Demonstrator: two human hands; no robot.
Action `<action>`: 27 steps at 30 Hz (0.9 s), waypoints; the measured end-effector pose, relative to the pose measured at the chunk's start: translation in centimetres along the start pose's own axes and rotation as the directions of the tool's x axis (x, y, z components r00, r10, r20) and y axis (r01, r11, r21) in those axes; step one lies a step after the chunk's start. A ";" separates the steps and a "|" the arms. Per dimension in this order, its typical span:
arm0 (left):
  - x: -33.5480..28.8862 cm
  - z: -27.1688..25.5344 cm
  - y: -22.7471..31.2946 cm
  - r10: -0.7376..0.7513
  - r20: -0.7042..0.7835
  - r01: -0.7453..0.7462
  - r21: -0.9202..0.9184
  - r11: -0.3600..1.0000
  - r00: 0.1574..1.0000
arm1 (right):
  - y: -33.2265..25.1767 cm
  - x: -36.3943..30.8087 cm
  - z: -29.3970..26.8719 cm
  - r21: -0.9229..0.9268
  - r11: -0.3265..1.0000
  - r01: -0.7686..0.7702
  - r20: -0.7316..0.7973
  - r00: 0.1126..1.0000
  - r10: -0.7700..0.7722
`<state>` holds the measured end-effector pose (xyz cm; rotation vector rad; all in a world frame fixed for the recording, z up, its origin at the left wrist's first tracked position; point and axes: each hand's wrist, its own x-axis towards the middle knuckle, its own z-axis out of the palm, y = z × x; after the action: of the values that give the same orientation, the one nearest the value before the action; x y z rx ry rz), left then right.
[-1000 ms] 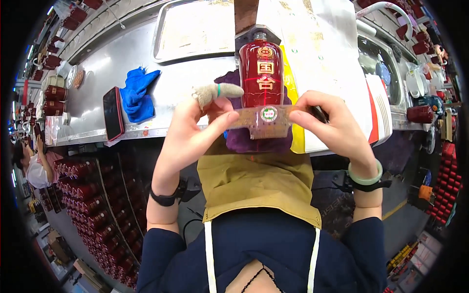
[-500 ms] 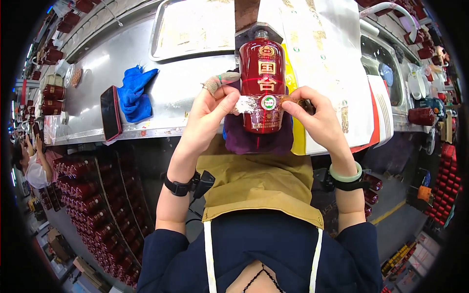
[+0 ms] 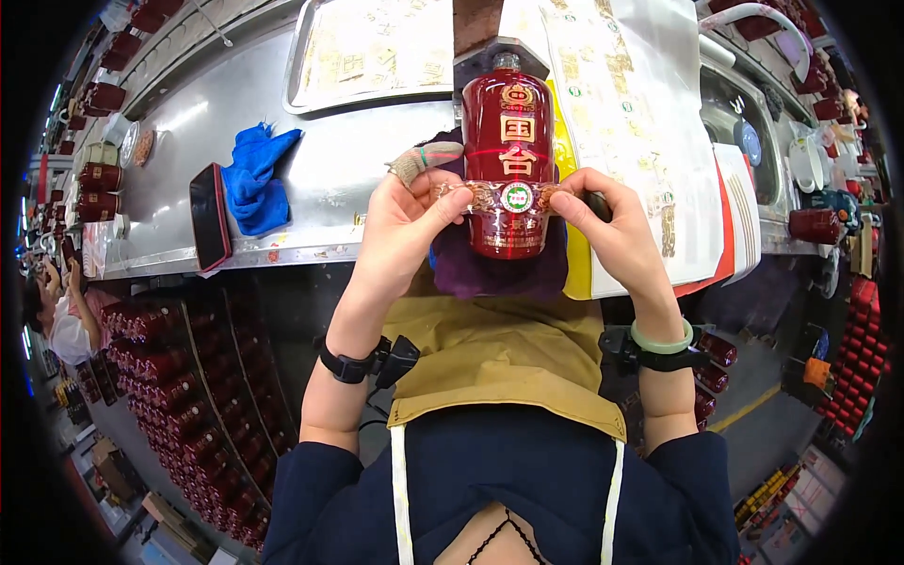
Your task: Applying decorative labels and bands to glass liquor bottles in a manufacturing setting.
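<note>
Bench, btl, strip btwn L hand & R hand

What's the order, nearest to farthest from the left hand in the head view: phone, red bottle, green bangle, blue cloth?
From the left hand:
1. red bottle, close on its right
2. blue cloth, to its left
3. phone, left, past the cloth
4. green bangle, lower right, beyond the bottle

Two hands, one bottle between them, one label strip, one phone, one metal tray
</note>
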<state>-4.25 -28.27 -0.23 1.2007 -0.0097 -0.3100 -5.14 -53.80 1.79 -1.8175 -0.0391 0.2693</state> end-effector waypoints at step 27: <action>-0.3 0.1 -0.5 0.023 -0.028 -0.022 0.012 1.000 0.999 | 0.3 0.3 0.2 0.022 1.000 0.000 0.012 1.000 0.000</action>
<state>-4.72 -28.49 -0.61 1.2156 -0.0010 -0.2739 -4.98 -53.62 1.38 -1.7936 -0.0446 0.2799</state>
